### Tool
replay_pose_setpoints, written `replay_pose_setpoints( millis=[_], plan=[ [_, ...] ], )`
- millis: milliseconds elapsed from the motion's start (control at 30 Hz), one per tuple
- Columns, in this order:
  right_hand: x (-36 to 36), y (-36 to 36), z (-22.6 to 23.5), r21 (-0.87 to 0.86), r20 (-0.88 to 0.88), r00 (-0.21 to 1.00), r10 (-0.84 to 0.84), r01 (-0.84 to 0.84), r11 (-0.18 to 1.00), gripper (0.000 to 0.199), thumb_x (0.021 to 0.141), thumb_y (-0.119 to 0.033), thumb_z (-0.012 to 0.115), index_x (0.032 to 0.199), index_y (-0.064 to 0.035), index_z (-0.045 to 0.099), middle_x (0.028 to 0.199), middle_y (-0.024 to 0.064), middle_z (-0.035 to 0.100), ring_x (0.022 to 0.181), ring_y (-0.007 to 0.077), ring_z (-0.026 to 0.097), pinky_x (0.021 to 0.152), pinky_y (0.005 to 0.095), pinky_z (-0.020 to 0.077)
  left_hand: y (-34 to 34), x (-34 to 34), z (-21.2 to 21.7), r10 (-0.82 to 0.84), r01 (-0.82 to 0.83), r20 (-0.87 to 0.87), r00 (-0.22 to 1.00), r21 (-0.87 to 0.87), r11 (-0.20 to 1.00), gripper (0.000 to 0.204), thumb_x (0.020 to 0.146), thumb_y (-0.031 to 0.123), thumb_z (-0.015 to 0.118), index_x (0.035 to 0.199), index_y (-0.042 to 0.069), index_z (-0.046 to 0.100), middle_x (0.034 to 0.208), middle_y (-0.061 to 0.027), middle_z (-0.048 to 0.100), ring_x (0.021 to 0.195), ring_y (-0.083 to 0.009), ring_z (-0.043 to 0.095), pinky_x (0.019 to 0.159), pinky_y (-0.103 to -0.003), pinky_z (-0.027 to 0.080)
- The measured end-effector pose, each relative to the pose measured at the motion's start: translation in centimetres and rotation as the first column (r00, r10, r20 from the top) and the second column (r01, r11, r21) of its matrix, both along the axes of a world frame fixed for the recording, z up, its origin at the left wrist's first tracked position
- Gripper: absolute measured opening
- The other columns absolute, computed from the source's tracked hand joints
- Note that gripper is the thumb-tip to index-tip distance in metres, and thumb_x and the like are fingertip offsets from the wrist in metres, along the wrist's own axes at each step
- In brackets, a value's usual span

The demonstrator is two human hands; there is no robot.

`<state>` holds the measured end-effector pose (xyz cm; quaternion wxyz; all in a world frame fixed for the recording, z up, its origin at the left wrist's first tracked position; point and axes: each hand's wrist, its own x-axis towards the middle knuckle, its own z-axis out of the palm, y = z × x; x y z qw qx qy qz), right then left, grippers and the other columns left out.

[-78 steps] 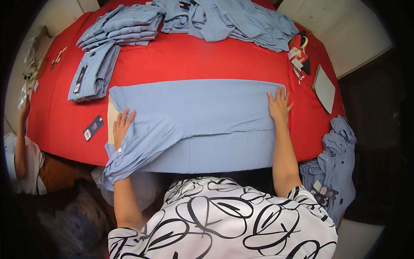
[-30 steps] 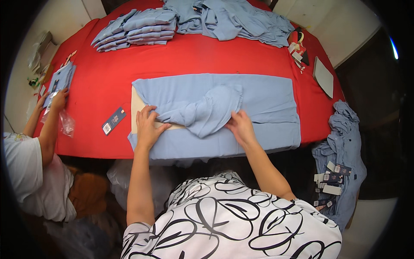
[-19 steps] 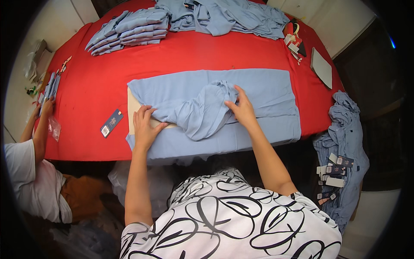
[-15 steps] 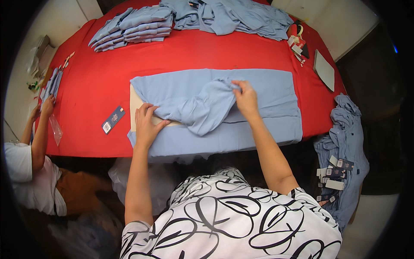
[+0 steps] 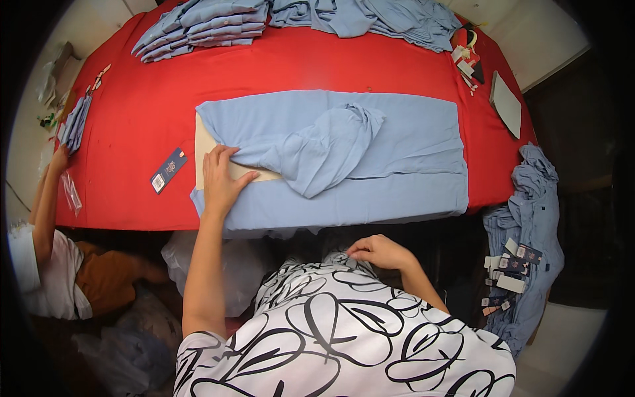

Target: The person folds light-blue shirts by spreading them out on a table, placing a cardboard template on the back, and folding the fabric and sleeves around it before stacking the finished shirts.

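A light blue shirt point(image 5: 410, 142) lies partly folded across the red table, with one sleeve point(image 5: 331, 149) bunched in loose folds on top. A cream-coloured board point(image 5: 205, 142) shows at its left end. My left hand point(image 5: 223, 177) rests on the board and the shirt's edge, fingers lying flat and thumb spread. My right hand point(image 5: 382, 252) is off the table, low in front of my body by my black-and-white patterned clothing. Its fingers are curled together; whatever is between them, if anything, is hidden.
A dark hang tag point(image 5: 169, 170) lies left of the shirt. Folded blue shirts point(image 5: 205, 30) are stacked at the back, beside a loose heap point(image 5: 370, 20). Tagged blue garments point(image 5: 522, 245) hang at the right. At the left edge a co-worker's hand point(image 5: 59, 159) holds folded blue cloth point(image 5: 78, 122).
My right hand has let go of the bunched sleeve and drawn back off the table toward my body. My left hand stays at the board. The co-worker's arms have shifted slightly.
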<state>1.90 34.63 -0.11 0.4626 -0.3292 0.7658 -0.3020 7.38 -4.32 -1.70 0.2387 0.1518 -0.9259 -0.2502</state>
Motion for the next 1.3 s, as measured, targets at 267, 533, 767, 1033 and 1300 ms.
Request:
replay_pose_setpoints(
  millis=[267,533,767,1033,1300],
  plan=[
    [-17.0,-8.6,1.4,-0.496,-0.572,0.343,-0.746,0.579,0.647,0.041,0.096,-0.026,0.056,0.133,-0.0072,0.054,0.079,0.012,0.061,0.071,0.0222,0.061,0.068,0.0338,0.0492,0.2,-0.4,0.7,-0.009,0.009,0.01,1.0,0.006,1.0,0.061,0.065,0.032,0.086,0.114,0.007,0.06,0.123,-0.0107,0.053,0.12,-0.0348,0.046,0.11,-0.049,0.032],
    [-18.5,-11.3,3.7,-0.624,-0.532,0.455,-0.714,0.36,0.694,0.032,0.083,-0.003,0.059,0.115,-0.0059,0.066,0.114,0.016,0.062,0.112,0.0375,0.058,0.091,0.0411,0.0478,-0.3,0.5,0.2,-0.002,-0.003,-0.059,0.998,-0.084,0.996,0.061,0.063,0.029,0.086,0.113,0.006,0.061,0.12,-0.01,0.054,0.113,-0.0331,0.048,0.099,-0.043,0.04],
    [-17.8,-9.2,-0.6,-0.608,-0.459,0.435,-0.775,0.482,0.631,0.032,0.084,-0.004,0.061,0.115,-0.0075,0.066,0.111,0.0121,0.061,0.107,0.0246,0.057,0.085,0.0363,0.0503,-0.2,0.1,0.0,0.014,-0.018,-0.051,0.999,-0.088,0.996,0.061,0.062,0.03,0.087,0.112,0.006,0.061,0.121,-0.0097,0.054,0.113,-0.0326,0.049,0.098,-0.043,0.041],
    [-6.0,2.9,2.1,-0.04,0.365,0.892,-0.268,0.303,0.952,0.042,0.091,-0.023,0.066,0.124,0.0022,0.061,0.104,0.0112,0.07,0.087,0.0195,0.067,0.086,0.0311,0.0528,-0.5,0.6,0.2,0.013,-0.014,-0.018,1.0,-0.015,1.0,0.061,0.062,0.032,0.087,0.111,0.006,0.062,0.122,-0.01,0.053,0.117,-0.0328,0.047,0.105,-0.045,0.036],
    [1.3,-6.8,-12.7,0.051,0.392,0.836,-0.384,0.397,0.916,0.081,0.083,-0.044,0.075,0.141,0.0045,0.046,0.144,0.0218,0.047,0.13,0.0282,0.048,0.109,0.0347,0.0361,-2.4,0.5,1.3,-0.134,0.12,0.146,0.98,0.101,0.988,0.047,0.089,0.033,0.066,0.128,0.007,0.06,0.13,-0.0142,0.052,0.126,-0.0306,0.044,0.108,-0.041,0.036]
  ],
)
